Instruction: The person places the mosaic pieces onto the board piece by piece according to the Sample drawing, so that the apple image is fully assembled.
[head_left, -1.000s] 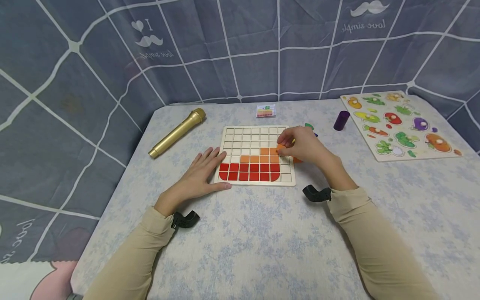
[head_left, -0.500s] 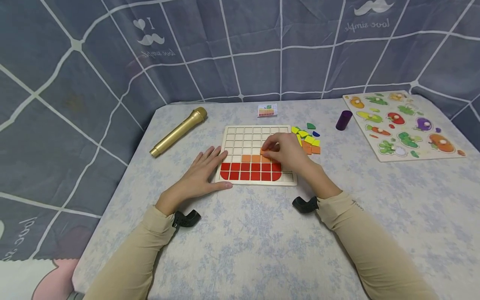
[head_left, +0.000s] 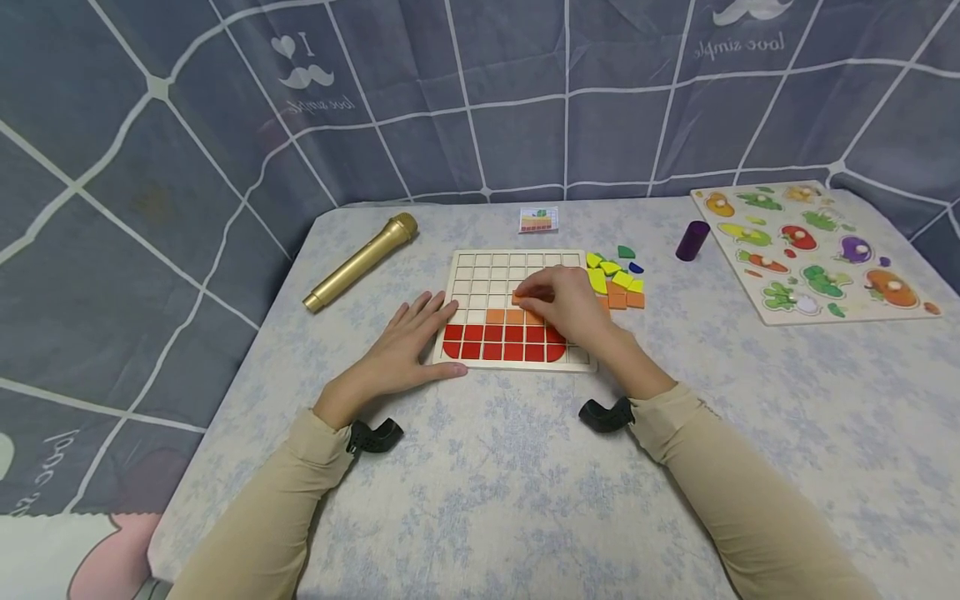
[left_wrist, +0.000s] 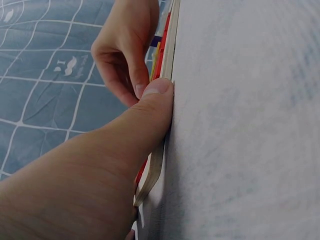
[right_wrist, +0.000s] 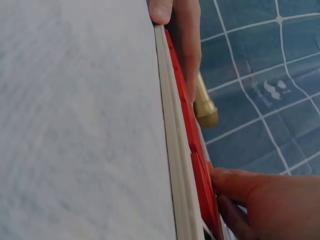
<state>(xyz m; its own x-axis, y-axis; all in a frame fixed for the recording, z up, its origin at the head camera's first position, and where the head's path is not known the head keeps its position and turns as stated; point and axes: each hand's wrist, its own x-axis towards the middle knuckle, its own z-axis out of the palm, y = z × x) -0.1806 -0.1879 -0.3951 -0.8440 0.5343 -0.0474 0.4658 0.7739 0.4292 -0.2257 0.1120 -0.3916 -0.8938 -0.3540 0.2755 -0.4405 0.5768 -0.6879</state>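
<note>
A wooden grid board (head_left: 480, 273) lies on the table with two rows of red tiles (head_left: 492, 333) along its near side. Orange tiles (head_left: 496, 317) fill part of the row behind them. My left hand (head_left: 393, 358) rests at the board's left edge with fingers spread, its thumb (left_wrist: 157, 92) against the near edge. Over the board's middle, my right hand (head_left: 573, 307) pinches an orange square tile (head_left: 517, 297) between thumb and fingers. That hand hides several cells beneath it.
Loose yellow tiles (head_left: 597, 282) and orange tiles (head_left: 626, 297) lie right of the board. A small picture card (head_left: 538, 220) is behind it. A gold microphone (head_left: 362, 262) lies at left. A purple cylinder (head_left: 692, 241) and vegetable puzzle board (head_left: 780, 312) are at right.
My right hand has moved left over the board with the orange tile, uncovering the loose tiles at right. The left hand has stayed in place.
</note>
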